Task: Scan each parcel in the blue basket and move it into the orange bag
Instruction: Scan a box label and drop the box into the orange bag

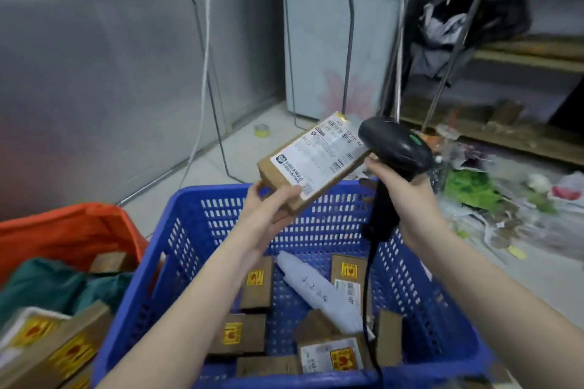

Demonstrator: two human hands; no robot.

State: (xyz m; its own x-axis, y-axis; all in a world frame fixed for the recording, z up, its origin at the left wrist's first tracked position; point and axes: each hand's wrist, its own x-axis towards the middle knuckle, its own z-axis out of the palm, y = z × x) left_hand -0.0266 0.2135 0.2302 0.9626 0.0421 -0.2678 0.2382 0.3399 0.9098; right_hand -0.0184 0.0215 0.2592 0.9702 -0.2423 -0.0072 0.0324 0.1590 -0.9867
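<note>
— Several parcels are left on the floor of the blue basket (202,224): small brown boxes with yellow stickers and a white soft pack (319,290) lying across them. One brown parcel (313,164) is up above the basket's far rim, label side up.

— Who has hold of it?

— The left hand (268,214) pinches its near end, thumb on the label, fingers underneath. The right hand (407,208) is wrapped round the handle of the black scanner (395,148), whose head sits just beside the parcel's far right corner.

— What could go wrong?

— My guess: the scanner head is so close to the label's edge that it may miss the barcode and read nothing. The parcel is held by one end only, so it could tip and fall back into the basket, getting mixed with the unscanned ones. The scanner's cable (368,309) hangs down into the basket over the parcels and could snag one when the hand swings.

— And the orange bag?

— The orange bag (72,230) stands just beside the basket's left wall, with boxes and a green cloth (47,287) inside. The basket's left rim lies between the held parcel and the bag. A wire rack (349,41) and a tape roll (261,130) sit well beyond the far rim, with litter off to the right.
</note>
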